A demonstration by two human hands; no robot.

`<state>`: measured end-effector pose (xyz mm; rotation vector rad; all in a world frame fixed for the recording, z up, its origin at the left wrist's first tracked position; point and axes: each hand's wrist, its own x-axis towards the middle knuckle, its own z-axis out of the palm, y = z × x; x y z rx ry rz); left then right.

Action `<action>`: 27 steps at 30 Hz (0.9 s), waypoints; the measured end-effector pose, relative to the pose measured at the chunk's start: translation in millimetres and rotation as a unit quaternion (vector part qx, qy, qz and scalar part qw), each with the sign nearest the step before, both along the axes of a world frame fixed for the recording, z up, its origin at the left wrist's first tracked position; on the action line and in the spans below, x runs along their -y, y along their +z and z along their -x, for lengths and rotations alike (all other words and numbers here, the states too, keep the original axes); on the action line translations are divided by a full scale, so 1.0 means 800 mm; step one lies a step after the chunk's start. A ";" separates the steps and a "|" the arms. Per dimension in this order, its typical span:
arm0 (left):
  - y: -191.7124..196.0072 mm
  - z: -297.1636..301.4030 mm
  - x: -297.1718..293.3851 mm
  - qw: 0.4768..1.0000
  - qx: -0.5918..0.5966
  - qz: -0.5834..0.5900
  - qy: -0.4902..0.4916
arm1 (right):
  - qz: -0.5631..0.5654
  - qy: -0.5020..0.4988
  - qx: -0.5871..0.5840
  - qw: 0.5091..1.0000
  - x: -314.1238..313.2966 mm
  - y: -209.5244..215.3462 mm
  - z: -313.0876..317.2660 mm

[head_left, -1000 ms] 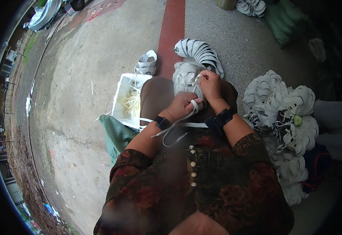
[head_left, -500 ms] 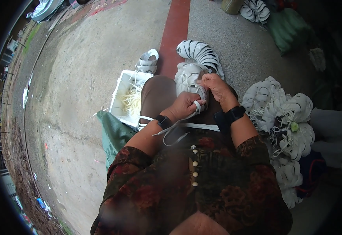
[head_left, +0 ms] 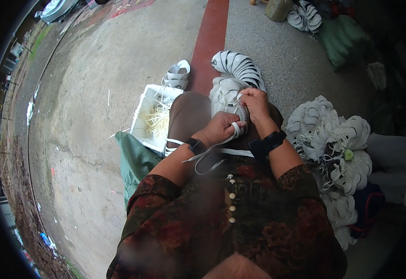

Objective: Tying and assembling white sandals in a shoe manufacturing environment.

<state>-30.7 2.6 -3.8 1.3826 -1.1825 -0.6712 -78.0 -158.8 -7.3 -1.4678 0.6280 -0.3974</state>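
White and off-white against dark florals
The shoe upper (head_left: 223, 90) is white, its shoelace (head_left: 236, 130) also white; the fanned row of uppers (head_left: 240, 65) alternates white with dark stripes. The blouse (head_left: 277, 230) carries red and brown flowers on a near-black green, with cream buttons (head_left: 232, 208). Trousers (head_left: 187, 111) are plain brown, wristbands (head_left: 272, 140) black. Pale yellow strands (head_left: 158, 120) fill a white box (head_left: 139, 122) beside green cloth (head_left: 133, 158). A brick-red strip (head_left: 211, 37) borders speckled grey floor (head_left: 277, 65).

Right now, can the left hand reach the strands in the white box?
Probably yes: the pale strands lie in an open white box beside the left knee, though the left hand holds a lace.
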 end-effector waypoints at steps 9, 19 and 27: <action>0.013 -0.002 -0.003 0.997 -0.068 -0.021 -0.031 | 0.131 0.154 -0.144 0.969 0.008 0.022 -0.015; 0.103 0.031 -0.018 0.937 -0.313 -0.068 -0.142 | 0.395 0.053 -0.272 0.876 0.012 -0.018 -0.047; 0.140 0.079 -0.051 0.928 -0.191 -0.004 -0.320 | 0.335 0.016 -0.280 0.900 0.013 -0.026 -0.058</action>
